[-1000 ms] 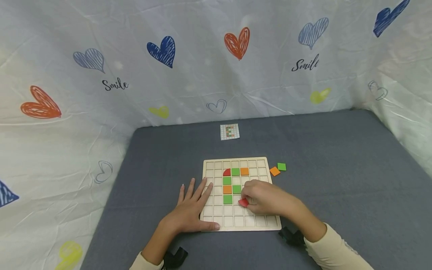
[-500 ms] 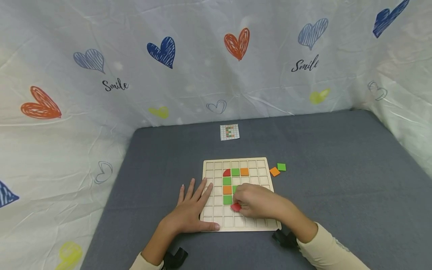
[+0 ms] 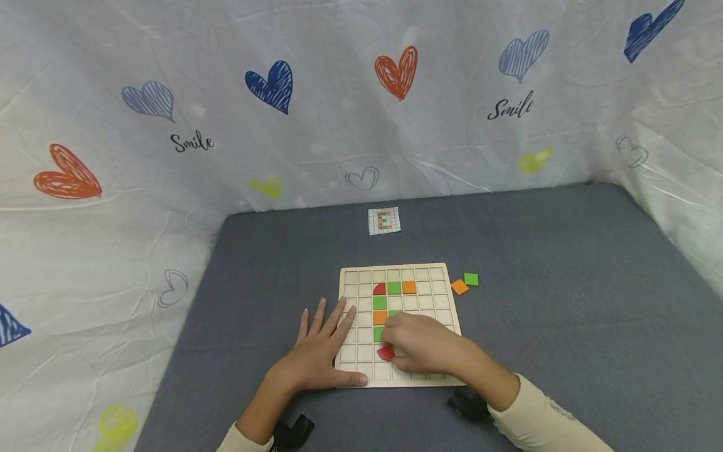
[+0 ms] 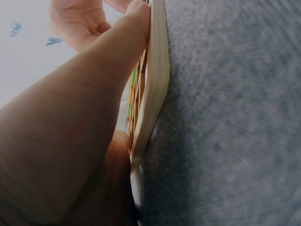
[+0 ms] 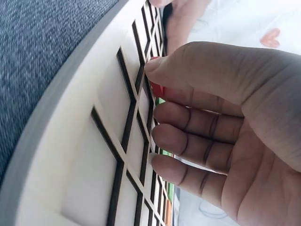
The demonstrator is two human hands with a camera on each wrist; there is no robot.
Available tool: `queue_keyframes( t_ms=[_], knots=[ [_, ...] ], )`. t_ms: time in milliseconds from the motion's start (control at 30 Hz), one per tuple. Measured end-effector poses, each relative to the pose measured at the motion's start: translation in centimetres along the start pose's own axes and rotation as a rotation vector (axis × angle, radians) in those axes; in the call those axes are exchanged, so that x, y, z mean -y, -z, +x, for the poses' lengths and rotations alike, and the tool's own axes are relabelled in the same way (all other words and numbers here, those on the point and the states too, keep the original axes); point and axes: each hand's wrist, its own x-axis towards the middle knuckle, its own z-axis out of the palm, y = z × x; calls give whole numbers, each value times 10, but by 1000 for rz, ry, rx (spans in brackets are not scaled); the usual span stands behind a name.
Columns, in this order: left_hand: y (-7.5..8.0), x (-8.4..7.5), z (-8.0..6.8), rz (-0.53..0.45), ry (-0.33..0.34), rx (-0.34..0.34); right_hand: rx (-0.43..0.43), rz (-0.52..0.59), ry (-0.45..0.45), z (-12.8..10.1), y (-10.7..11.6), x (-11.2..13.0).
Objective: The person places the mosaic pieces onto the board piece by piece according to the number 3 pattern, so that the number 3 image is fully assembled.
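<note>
A square wooden grid board lies on the grey table. My left hand rests on its left side, fingers straight and spread, the thumb along the front edge. Between thumb and index finger, my right hand pinches a red rounded tile, partly covered by the fingers. That tile is at the grid, just below a green tile. Farther up the same column sit an orange tile, another green tile and a red quarter-round tile. The right fingers partly cover one more green tile.
Right of the board lie a loose orange tile and a loose green tile. A small printed pattern card is toward the back of the table. A white sheet with hearts hangs behind and at the sides.
My right hand has moved left and slightly toward me across the board, carrying the red tile to the column of tiles. The left hand has stayed in place.
</note>
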Motion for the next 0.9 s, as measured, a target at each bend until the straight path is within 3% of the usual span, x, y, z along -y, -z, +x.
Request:
queue_keyframes(
  t_ms=[567, 900],
  knots=[
    [-1, 1, 0, -9, -6, -1, -14, -18, -31, 6, -2, 0],
    [0, 1, 0, -20, -15, -10, -24, 86, 24, 10, -5, 0]
  ],
)
